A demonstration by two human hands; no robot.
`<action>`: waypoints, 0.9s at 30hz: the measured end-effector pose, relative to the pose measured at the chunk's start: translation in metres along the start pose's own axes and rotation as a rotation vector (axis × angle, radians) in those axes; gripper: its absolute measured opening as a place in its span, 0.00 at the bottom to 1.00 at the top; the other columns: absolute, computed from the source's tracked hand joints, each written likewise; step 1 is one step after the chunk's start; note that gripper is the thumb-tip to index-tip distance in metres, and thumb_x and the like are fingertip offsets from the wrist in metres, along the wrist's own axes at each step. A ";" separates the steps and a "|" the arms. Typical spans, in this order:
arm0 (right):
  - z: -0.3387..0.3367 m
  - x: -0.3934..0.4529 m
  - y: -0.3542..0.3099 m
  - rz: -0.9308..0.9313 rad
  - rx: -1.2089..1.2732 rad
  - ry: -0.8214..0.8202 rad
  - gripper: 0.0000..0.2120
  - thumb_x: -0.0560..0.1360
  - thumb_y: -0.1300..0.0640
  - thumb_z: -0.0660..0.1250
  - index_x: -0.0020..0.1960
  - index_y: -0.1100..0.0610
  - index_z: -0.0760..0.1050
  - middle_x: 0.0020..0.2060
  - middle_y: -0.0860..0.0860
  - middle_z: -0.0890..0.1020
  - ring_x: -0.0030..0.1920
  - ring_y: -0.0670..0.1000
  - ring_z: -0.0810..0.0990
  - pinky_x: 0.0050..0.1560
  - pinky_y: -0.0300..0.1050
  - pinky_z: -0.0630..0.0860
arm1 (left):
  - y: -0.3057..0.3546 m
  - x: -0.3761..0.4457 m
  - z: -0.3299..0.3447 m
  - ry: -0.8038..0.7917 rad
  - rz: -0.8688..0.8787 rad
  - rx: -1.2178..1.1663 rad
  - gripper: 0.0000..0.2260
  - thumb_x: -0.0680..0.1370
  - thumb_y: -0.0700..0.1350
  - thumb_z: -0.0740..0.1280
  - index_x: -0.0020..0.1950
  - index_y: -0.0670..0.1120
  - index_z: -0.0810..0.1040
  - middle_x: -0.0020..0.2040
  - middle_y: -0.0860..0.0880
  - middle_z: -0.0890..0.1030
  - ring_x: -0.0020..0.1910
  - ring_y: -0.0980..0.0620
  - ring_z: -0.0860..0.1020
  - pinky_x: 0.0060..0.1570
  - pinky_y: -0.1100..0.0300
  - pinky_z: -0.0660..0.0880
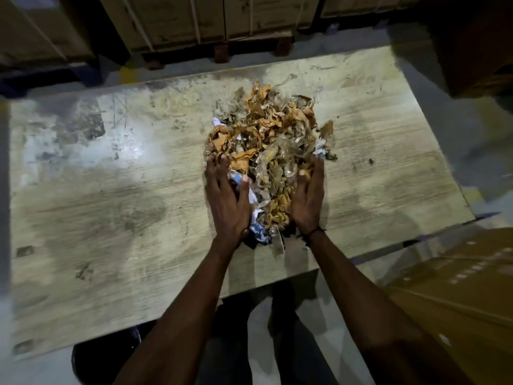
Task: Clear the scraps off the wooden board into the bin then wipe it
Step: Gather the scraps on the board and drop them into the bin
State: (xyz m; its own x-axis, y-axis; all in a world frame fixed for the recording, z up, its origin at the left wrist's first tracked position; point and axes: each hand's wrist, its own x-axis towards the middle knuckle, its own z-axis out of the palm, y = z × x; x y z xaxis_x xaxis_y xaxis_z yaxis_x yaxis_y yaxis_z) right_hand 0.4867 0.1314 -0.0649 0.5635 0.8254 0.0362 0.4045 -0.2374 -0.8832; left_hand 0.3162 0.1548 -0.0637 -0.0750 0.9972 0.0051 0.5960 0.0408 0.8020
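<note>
Head view: left hand [229,202] and right hand [306,198], fingers spread, cup scrap pile [266,140] on wooden board [111,190]. Gathering step; next: scoop, lift; bin unseen.

board [116,195]: pale beige wood grain, with grey smudges and dark scuff marks
scraps [266,140]: mostly orange-brown and tan, mixed with grey-brown bits and a few white and blue pieces
wrist band [315,232]: black
box [455,290]: brown cardboard with a row of small white marks
floor [444,134]: dull grey
</note>
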 end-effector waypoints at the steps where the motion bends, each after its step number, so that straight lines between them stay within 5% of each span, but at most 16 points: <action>1: -0.007 -0.005 0.003 -0.008 0.007 0.034 0.30 0.87 0.45 0.54 0.83 0.60 0.57 0.83 0.57 0.60 0.83 0.55 0.57 0.82 0.48 0.57 | -0.001 -0.007 -0.006 0.037 0.000 -0.006 0.29 0.86 0.62 0.54 0.85 0.53 0.57 0.86 0.50 0.50 0.85 0.50 0.49 0.81 0.41 0.55; 4: -0.022 -0.037 0.015 0.030 0.009 0.111 0.30 0.87 0.46 0.55 0.83 0.61 0.57 0.83 0.55 0.60 0.83 0.52 0.56 0.82 0.43 0.56 | -0.006 -0.043 -0.015 0.113 -0.008 -0.013 0.27 0.87 0.55 0.57 0.85 0.51 0.57 0.87 0.50 0.50 0.85 0.50 0.48 0.81 0.40 0.54; 9: -0.007 -0.092 0.016 0.042 -0.058 0.099 0.36 0.85 0.39 0.55 0.84 0.61 0.54 0.84 0.55 0.57 0.84 0.51 0.54 0.83 0.55 0.54 | -0.004 -0.093 0.013 0.083 -0.114 0.119 0.31 0.85 0.60 0.56 0.86 0.50 0.55 0.87 0.48 0.47 0.85 0.46 0.46 0.81 0.39 0.53; 19: 0.014 -0.025 0.010 -0.076 -0.085 0.101 0.36 0.85 0.41 0.57 0.83 0.63 0.54 0.83 0.60 0.56 0.84 0.54 0.53 0.79 0.33 0.46 | 0.014 -0.042 0.046 0.140 -0.030 0.203 0.35 0.85 0.66 0.51 0.87 0.49 0.49 0.87 0.46 0.45 0.85 0.43 0.43 0.81 0.39 0.49; 24: -0.023 -0.001 0.003 -0.132 -0.006 0.196 0.35 0.84 0.42 0.61 0.80 0.65 0.61 0.80 0.64 0.62 0.77 0.45 0.57 0.70 0.21 0.52 | 0.008 -0.031 0.012 0.255 -0.052 0.115 0.33 0.84 0.64 0.53 0.86 0.50 0.54 0.87 0.47 0.48 0.85 0.43 0.47 0.80 0.36 0.49; 27: -0.034 0.024 0.009 0.013 0.082 0.158 0.33 0.83 0.41 0.63 0.81 0.58 0.60 0.83 0.56 0.56 0.76 0.39 0.56 0.68 0.22 0.61 | -0.011 -0.009 -0.003 0.262 -0.071 0.049 0.33 0.84 0.64 0.54 0.85 0.49 0.57 0.86 0.48 0.52 0.85 0.43 0.51 0.80 0.38 0.54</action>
State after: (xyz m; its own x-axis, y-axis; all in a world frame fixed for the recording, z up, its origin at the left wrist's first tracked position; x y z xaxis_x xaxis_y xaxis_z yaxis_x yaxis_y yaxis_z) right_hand 0.5286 0.1313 -0.0564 0.6772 0.7301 0.0917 0.3398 -0.1997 -0.9191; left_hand 0.3082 0.1450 -0.0708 -0.3183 0.9417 0.1092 0.6193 0.1194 0.7760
